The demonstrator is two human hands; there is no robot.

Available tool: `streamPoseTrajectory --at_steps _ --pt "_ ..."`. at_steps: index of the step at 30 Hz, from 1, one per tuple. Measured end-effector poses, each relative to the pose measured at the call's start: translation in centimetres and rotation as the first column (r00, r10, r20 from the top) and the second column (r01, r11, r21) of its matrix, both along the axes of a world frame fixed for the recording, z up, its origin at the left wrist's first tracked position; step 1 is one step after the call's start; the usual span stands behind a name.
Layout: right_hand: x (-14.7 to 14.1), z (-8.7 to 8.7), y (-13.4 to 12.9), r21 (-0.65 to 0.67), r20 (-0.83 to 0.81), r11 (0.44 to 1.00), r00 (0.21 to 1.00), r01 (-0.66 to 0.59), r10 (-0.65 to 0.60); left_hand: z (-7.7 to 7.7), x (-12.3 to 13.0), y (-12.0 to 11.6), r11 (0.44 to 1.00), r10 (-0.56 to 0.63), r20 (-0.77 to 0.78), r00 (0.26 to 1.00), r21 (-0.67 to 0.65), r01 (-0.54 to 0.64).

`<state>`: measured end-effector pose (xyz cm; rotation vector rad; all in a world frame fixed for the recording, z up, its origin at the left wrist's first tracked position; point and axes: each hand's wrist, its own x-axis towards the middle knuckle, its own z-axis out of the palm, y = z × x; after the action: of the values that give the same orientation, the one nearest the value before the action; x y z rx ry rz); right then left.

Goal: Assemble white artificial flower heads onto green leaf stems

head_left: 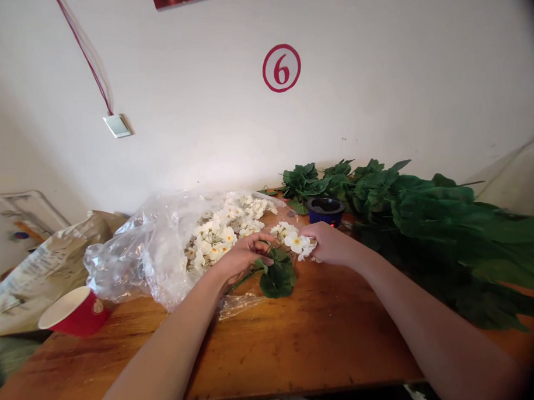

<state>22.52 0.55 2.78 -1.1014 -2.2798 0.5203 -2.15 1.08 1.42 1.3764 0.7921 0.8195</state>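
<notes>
My left hand is closed on a stem with round green leaves, low over the wooden table. To its right, my right hand is closed round a small bunch of white flowers with yellow centres; its fingertips are partly hidden. The flowers point left, toward the leaves. Behind and left of my left hand, many more white flowers lie in a clear plastic bag. Just beyond my right hand stands a dark blue round pot with a black rim and a small red light.
Green leafy stems are heaped along the right and back of the wooden table. At the left edge a red and white paper cup lies tilted near a printed sack. The wall rises behind.
</notes>
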Motion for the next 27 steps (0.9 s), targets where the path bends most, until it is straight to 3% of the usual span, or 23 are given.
streamPoseTrajectory --at_steps 4,13,16,20,27 --pt "0.0 -0.1 0.0 0.011 0.084 1.0 0.996 0.008 -0.009 -1.4 0.9 0.1 1.0 0.019 -0.063 0.998 0.015 -0.018" --pt "-1.1 0.6 -1.4 0.303 0.012 0.95 0.997 -0.075 0.075 -3.2 2.1 0.1 0.992 0.053 -0.004 0.999 0.113 -0.052" --pt "-1.9 0.2 -1.5 0.358 0.084 0.929 0.994 -0.094 0.068 -3.4 2.1 0.1 0.99 0.041 0.001 0.999 0.137 -0.041" --pt "-2.7 -1.1 -0.8 0.351 0.187 0.928 0.98 -0.128 0.064 -3.8 2.2 0.4 0.99 0.049 0.032 0.998 0.13 -0.053" --pt "-3.1 -2.2 -0.1 0.323 0.199 0.94 0.979 -0.109 0.045 -4.3 2.5 0.4 0.98 0.08 0.022 0.997 0.18 -0.083"
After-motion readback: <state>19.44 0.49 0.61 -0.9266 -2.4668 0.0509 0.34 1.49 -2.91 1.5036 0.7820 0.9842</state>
